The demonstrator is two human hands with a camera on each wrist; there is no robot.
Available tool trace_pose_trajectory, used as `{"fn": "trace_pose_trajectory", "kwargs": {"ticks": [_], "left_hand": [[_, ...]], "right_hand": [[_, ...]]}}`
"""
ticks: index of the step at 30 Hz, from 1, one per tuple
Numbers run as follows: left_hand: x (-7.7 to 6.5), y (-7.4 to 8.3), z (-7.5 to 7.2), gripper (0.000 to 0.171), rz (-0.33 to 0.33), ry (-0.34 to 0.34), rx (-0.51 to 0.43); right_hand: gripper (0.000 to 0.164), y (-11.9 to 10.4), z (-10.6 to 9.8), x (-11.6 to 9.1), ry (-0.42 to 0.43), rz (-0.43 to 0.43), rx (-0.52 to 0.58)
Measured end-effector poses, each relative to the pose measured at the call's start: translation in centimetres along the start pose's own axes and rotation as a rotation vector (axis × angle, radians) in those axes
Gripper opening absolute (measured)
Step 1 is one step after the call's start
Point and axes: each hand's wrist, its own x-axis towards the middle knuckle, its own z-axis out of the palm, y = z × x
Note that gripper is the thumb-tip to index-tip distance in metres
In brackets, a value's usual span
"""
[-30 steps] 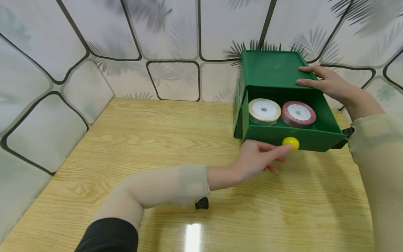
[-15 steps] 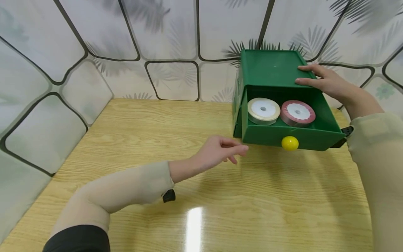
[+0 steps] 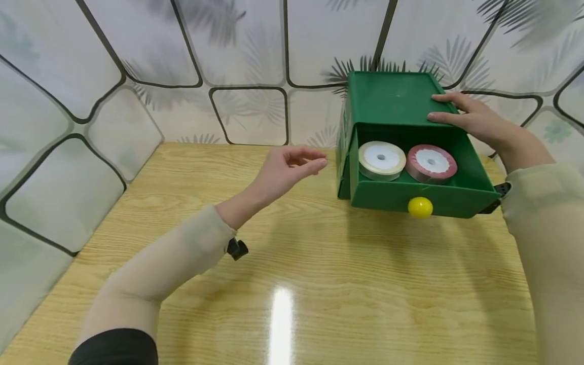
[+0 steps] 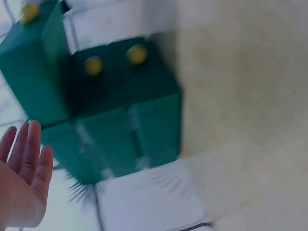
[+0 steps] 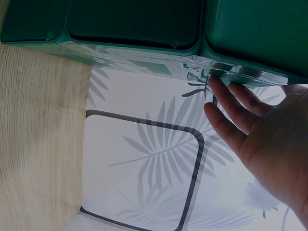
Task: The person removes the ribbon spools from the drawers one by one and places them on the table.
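A green drawer cabinet (image 3: 394, 99) stands at the back right of the table. Its top drawer (image 3: 374, 195) is pulled out, showing a cream ribbon roll (image 3: 382, 161) beside a pink ribbon roll (image 3: 431, 164). A yellow knob (image 3: 420, 207) sits on that drawer's front. My left hand (image 3: 288, 170) hovers left of the cabinet, fingers relaxed and holding nothing; in the left wrist view the same hand (image 4: 28, 173) shows extended fingers. My right hand (image 3: 481, 124) rests on the cabinet's top right edge, and the right wrist view shows its fingers (image 5: 231, 108) extended along the side.
Two more yellow knobs (image 4: 136, 55) mark lower drawers in the left wrist view. Behind the wooden table (image 3: 319, 294) hangs a pale wall covering (image 3: 255, 116) with leaf prints and dark lines. It also runs along the left side.
My left hand has let go of the yellow knob, moved left, then risen toward the back beside the cabinet. The drawer stays pulled out, and my right hand has stayed in place.
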Motion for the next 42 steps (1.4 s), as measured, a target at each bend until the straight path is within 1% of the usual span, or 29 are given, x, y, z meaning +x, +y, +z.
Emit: {"fn": "trace_pose_trajectory", "kwargs": {"ticks": [2,4,7,9,13,16,18,22,25,27,30,33,42], "left_hand": [[1.0,0.7,-0.3,0.022,0.062,0.003,0.036],[2.0,1.4,-0.3,0.023,0.109,-0.002,0.045],[3.5,2.3,-0.2,0.025,0.150,-0.026,0.064],[4.4,2.8,-0.1,0.028,0.175,-0.058,0.077],[6.3,3.6,0.4,0.034,0.212,-0.144,0.122],[7.6,4.2,1.1,0.038,0.232,-0.217,0.182],[8.4,4.5,1.7,0.040,0.231,-0.266,0.236],[9.6,5.1,3.1,0.044,0.181,-0.384,0.337],[10.0,5.2,4.2,0.047,0.154,-0.473,0.395],[10.1,5.0,4.9,0.049,0.157,-0.518,0.423],[10.2,4.7,5.7,0.049,0.152,-0.560,0.478],[10.3,4.6,6.2,0.050,0.147,-0.585,0.515],[10.9,5.0,6.4,0.050,0.130,-0.666,0.596]], "right_hand": [[0.072,0.1,-0.1,0.0,0.003,0.001,0.001],[0.072,0.1,-0.1,-0.1,0.005,0.002,0.000],[0.072,0.1,0.0,-0.1,0.005,0.002,0.000],[0.073,0.0,0.0,-0.1,0.007,0.004,-0.002],[0.073,-0.1,0.1,-0.1,0.004,0.015,-0.015],[0.074,-0.2,0.2,-0.2,0.001,0.023,-0.028],[0.075,-0.2,0.1,-0.2,-0.004,0.033,-0.033],[0.076,-0.4,0.0,-0.1,-0.008,0.046,-0.033],[0.076,-0.4,0.1,-0.1,-0.007,0.048,-0.031],[0.076,-0.2,0.1,-0.1,-0.009,0.041,-0.030],[0.075,-0.1,0.1,0.0,-0.008,0.038,-0.025],[0.075,-0.1,0.2,0.1,-0.007,0.040,-0.017],[0.075,0.0,0.1,0.1,0.007,0.032,-0.028]]}}
